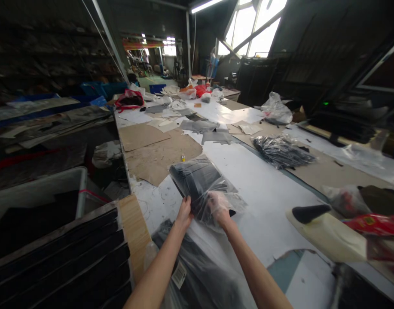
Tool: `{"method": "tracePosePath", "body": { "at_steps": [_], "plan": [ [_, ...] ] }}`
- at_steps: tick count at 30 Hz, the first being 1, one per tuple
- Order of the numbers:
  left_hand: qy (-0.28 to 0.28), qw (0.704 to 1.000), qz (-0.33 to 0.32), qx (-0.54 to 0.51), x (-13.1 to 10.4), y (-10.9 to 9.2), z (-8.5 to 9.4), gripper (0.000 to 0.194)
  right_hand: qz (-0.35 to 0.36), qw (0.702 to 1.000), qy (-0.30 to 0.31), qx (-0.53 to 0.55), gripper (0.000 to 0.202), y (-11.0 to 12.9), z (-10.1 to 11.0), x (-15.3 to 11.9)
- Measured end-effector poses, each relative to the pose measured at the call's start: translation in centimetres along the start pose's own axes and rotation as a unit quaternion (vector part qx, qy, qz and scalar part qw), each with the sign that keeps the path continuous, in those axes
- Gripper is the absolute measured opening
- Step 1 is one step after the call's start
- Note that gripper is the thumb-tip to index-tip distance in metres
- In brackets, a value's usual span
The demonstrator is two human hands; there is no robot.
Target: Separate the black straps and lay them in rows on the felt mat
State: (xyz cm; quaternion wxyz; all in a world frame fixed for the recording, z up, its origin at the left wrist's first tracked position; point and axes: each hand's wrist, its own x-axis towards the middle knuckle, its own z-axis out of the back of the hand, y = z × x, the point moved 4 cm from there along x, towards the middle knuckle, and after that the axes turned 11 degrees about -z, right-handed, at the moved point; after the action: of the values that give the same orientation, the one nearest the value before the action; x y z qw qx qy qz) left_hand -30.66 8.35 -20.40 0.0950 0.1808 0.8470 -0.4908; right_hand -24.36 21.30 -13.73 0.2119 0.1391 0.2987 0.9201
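Note:
A clear plastic bag (237, 200) with dark, flat, strip-like pieces (197, 177) in it lies on the white table top in front of me. My left hand (184, 211) grips the near left edge of this bundle, thumb on top and the other fingers mostly hidden. At the bag's near right part, my right hand (218, 205) is closed on loose film, with some clear plastic lying over its fingers. A small black tip sticks out beside that wrist. Below my forearms is a larger plastic-wrapped dark bundle (209, 274) bearing a white barcode label (179, 274).
Brown cardboard sheets (148, 136) cover the table's left side, with a small yellow item (183, 158) on one. To the right lie another plastic-wrapped dark bundle (282, 151) and a cream form (328, 236). Rows of black strips (61, 262) and a grey bin (82, 189) stand left.

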Motion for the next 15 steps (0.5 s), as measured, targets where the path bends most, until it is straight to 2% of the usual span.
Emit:
{"method": "tracePosePath", "body": {
  "at_steps": [3,6,10,15],
  "plan": [
    [-0.007,1.0,0.009,-0.019,-0.4,0.0,0.1,0.023,-0.029,1.0,0.008,0.003,0.036,0.6,-0.4,-0.1],
    [-0.005,0.999,0.018,-0.051,-0.5,0.1,0.2,0.024,-0.118,0.992,0.03,-0.038,0.049,1.8,-0.4,-0.2],
    [0.0,0.995,0.026,-0.097,-0.4,0.5,0.3,0.026,-0.207,0.972,0.096,-0.062,0.046,2.7,-0.3,-0.1],
    [0.008,0.99,0.055,-0.132,-0.4,0.8,0.6,0.033,-0.198,0.961,0.185,-0.045,0.037,2.2,-1.1,0.2]
  ]
}}
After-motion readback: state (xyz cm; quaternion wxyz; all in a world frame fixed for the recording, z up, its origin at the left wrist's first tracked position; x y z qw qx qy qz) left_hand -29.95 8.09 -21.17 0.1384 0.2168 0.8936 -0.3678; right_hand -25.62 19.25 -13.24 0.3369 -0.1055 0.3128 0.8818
